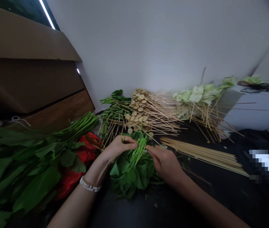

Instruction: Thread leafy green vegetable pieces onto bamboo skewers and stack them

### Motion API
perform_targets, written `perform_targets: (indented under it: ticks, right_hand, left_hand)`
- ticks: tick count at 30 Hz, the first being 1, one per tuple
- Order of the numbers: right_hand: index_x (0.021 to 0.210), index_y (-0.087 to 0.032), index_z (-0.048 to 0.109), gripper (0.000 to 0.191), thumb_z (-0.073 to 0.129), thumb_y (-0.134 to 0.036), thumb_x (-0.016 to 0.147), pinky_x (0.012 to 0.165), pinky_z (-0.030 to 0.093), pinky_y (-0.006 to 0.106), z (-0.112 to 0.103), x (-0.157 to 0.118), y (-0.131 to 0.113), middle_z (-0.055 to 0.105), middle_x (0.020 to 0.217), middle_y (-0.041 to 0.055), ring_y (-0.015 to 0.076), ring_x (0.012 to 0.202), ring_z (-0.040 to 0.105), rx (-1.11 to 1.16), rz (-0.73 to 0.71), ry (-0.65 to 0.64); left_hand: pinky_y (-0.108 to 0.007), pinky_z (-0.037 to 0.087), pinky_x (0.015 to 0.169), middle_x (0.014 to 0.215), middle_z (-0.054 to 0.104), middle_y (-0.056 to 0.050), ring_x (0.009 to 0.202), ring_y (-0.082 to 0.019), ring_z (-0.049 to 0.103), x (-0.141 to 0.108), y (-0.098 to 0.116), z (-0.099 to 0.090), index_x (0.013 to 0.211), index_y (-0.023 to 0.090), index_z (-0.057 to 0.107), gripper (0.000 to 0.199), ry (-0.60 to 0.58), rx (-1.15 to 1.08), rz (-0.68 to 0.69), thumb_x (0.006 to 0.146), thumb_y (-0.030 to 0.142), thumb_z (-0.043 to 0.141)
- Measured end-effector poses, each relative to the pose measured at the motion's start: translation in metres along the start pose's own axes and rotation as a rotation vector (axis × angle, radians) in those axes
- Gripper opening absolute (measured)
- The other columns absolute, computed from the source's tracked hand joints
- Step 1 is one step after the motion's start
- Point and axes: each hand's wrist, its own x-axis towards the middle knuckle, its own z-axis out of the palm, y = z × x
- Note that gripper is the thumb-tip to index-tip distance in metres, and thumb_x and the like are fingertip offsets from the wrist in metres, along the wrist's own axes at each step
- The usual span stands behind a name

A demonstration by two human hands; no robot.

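Observation:
A bunch of leafy greens (136,167) hangs at the centre, stems up and leaves spread below. On its left side my left hand (122,146) pinches the stems between thumb and fingers. My right hand (164,160) is closed at the right of the stems, its fingertips on what looks like a thin wooden skewer at the stems; the skewer is mostly hidden. Just behind the hands lie skewers of round pale slices (139,109), stacked in a pile. Loose bare skewers (203,155) lie to the right of my right hand.
Large leafy greens (41,158) lie at the left over a red bag (70,180). Skewered green vegetables (116,109) and skewered pale leaves (198,93) stand along the white wall. A cardboard box (32,76) is at the upper left. Leaf scraps dot the black surface (167,205).

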Motion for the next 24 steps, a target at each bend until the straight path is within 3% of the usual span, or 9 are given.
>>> perform_targets:
  ticks: [3,6,9,12,16,20,24]
  right_hand:
    - [0.109,-0.020,0.067,0.030,0.042,-0.018,0.093,0.071,0.046,0.025,-0.001,0.001,0.001,0.067,0.081,0.0053,0.0170,0.077,0.063,0.040,0.012,0.018]
    - [0.111,-0.020,0.067,0.030,0.043,-0.019,0.094,0.076,0.047,0.026,-0.002,0.002,0.002,0.069,0.087,0.0065,0.0178,0.082,0.065,0.042,0.043,0.042]
    - [0.110,-0.020,0.067,0.028,0.044,-0.019,0.094,0.080,0.047,0.026,-0.003,0.003,0.003,0.070,0.090,0.0070,0.0184,0.087,0.065,0.037,0.074,0.027]
    - [0.110,-0.020,0.068,0.029,0.044,-0.020,0.094,0.083,0.047,0.028,-0.003,0.003,0.004,0.071,0.092,0.0076,0.0193,0.089,0.066,0.037,0.085,0.017]
    - [0.110,-0.020,0.068,0.029,0.044,-0.020,0.094,0.085,0.048,0.029,-0.002,0.003,0.005,0.071,0.096,0.0081,0.0198,0.091,0.066,0.045,0.085,0.022]
    - [0.110,-0.020,0.068,0.029,0.044,-0.019,0.093,0.085,0.048,0.029,-0.003,0.003,0.005,0.071,0.096,0.0081,0.0195,0.090,0.066,0.057,0.089,0.020]
    - [0.110,-0.019,0.068,0.028,0.045,-0.018,0.093,0.084,0.049,0.029,-0.003,0.003,0.005,0.071,0.096,0.0083,0.0197,0.090,0.066,0.047,0.089,0.019]
  left_hand:
    - [-0.023,0.044,0.065,0.073,0.070,-0.003,0.065,-0.012,0.058,-0.001,0.000,-0.001,0.078,0.015,0.076,0.032,0.018,-0.003,0.029,0.055,0.035,0.086]
    - [-0.021,0.039,0.055,0.078,0.069,-0.003,0.058,-0.009,0.051,0.003,0.001,-0.009,0.099,0.016,0.073,0.045,0.047,-0.026,0.075,0.065,0.044,0.079]
    - [-0.021,0.035,0.049,0.078,0.066,-0.005,0.055,-0.009,0.048,0.010,0.000,-0.019,0.101,0.013,0.072,0.050,0.074,-0.151,0.077,0.073,0.055,0.066]
    - [-0.025,0.045,0.064,0.082,0.068,-0.007,0.071,-0.015,0.058,0.013,-0.003,-0.028,0.100,0.012,0.071,0.043,0.019,-0.243,0.003,0.074,0.046,0.064]
    - [-0.032,0.046,0.087,0.097,0.071,-0.007,0.091,-0.019,0.063,0.006,-0.002,-0.034,0.117,0.015,0.064,0.045,-0.048,-0.076,0.003,0.074,0.026,0.065]
    - [-0.037,0.045,0.093,0.100,0.072,-0.009,0.095,-0.022,0.065,-0.003,0.007,-0.038,0.116,0.015,0.065,0.040,-0.099,0.087,0.012,0.081,0.034,0.058]
    - [-0.035,0.045,0.094,0.105,0.072,-0.008,0.100,-0.022,0.063,-0.010,0.016,-0.046,0.120,0.017,0.063,0.042,-0.163,0.269,0.003,0.081,0.031,0.058]
